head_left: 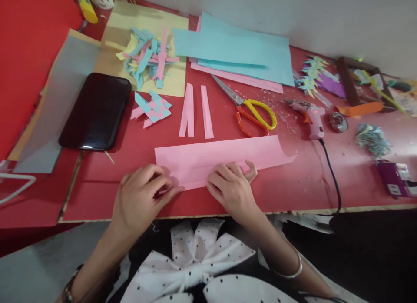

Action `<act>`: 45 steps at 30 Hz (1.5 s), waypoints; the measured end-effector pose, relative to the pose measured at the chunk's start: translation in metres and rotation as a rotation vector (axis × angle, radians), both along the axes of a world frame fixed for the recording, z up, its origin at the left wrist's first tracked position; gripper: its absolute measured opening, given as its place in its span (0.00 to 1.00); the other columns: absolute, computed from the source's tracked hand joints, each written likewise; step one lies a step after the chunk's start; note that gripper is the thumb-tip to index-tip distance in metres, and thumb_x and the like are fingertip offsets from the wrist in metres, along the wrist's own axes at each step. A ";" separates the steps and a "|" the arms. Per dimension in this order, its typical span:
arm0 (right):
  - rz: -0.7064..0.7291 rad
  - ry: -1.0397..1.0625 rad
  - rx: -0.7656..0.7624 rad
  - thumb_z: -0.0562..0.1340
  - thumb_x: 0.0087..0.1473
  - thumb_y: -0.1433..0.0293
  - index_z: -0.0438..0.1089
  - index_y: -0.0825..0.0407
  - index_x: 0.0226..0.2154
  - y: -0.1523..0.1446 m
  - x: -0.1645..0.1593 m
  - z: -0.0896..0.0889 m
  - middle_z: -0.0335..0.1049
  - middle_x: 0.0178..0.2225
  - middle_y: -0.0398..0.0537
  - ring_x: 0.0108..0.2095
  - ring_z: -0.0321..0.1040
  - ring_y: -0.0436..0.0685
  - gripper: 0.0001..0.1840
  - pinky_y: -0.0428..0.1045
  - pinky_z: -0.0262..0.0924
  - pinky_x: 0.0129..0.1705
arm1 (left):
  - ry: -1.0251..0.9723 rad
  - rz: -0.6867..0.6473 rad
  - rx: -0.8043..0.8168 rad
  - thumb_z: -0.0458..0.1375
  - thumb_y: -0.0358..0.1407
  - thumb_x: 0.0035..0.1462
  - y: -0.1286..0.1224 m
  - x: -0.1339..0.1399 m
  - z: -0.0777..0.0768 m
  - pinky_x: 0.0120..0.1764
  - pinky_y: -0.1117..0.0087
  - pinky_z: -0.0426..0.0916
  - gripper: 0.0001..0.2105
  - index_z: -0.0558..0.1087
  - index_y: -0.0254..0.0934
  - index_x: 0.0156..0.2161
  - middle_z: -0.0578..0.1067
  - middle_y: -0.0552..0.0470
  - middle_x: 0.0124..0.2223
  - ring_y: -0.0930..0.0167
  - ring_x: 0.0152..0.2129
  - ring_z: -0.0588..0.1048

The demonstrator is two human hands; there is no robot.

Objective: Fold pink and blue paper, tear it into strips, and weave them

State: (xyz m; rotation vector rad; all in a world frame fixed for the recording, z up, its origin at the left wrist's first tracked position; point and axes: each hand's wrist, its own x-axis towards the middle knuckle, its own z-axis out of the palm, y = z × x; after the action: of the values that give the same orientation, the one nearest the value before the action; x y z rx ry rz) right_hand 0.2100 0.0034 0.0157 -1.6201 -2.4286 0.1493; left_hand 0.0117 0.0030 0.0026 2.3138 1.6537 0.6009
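A long sheet of pink paper (215, 157) lies before me with a narrow fold along its near edge. My left hand (140, 194) pinches the near-left corner between thumb and fingers. Curled over the near edge right of the middle, my right hand (231, 185) grips the folded part. The sheet's far-right corner curls up. Beyond it lie cut pink strips (206, 111) and scissors (250, 109) with one yellow and one orange handle. A small woven pink-and-blue paper piece (153, 108) sits left of the strips.
A black phone (96, 111) lies at left. Behind are blue paper sheets (241, 46) and a pile of paper strips (148, 55) on yellow paper. A pink glue gun (309, 116) with its cable, a brown box (363, 83) and a purple object (395, 179) are at right.
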 end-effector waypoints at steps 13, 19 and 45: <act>0.002 -0.006 -0.006 0.52 0.55 0.70 0.66 0.48 0.22 0.000 0.001 0.000 0.65 0.26 0.38 0.32 0.56 0.50 0.13 0.59 0.27 0.49 | 0.011 -0.053 -0.049 0.49 0.43 0.55 -0.002 -0.023 -0.002 0.27 0.70 0.62 0.13 0.68 0.39 0.27 0.69 0.53 0.28 0.72 0.26 0.69; -0.009 0.038 0.032 0.53 0.54 0.69 0.65 0.49 0.20 0.001 -0.001 -0.001 0.66 0.25 0.37 0.31 0.56 0.49 0.13 0.58 0.24 0.51 | 0.197 -0.225 0.206 0.42 0.27 0.55 -0.008 -0.003 0.008 0.32 0.67 0.62 0.15 0.70 0.39 0.41 0.74 0.49 0.38 0.68 0.33 0.70; -0.075 0.146 -0.024 0.52 0.55 0.63 0.66 0.50 0.21 0.012 0.101 0.004 0.69 0.23 0.41 0.30 0.62 0.52 0.16 0.56 0.32 0.46 | 0.492 -0.160 0.296 0.51 0.43 0.53 -0.043 0.051 0.014 0.36 0.65 0.64 0.21 0.65 0.36 0.51 0.70 0.45 0.38 0.63 0.38 0.67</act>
State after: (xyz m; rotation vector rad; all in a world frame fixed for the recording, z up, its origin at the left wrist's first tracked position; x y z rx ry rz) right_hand 0.3114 0.0151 0.0194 -1.6468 -2.2624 0.2749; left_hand 0.0629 -0.0401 0.0163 2.9625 1.6272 0.2664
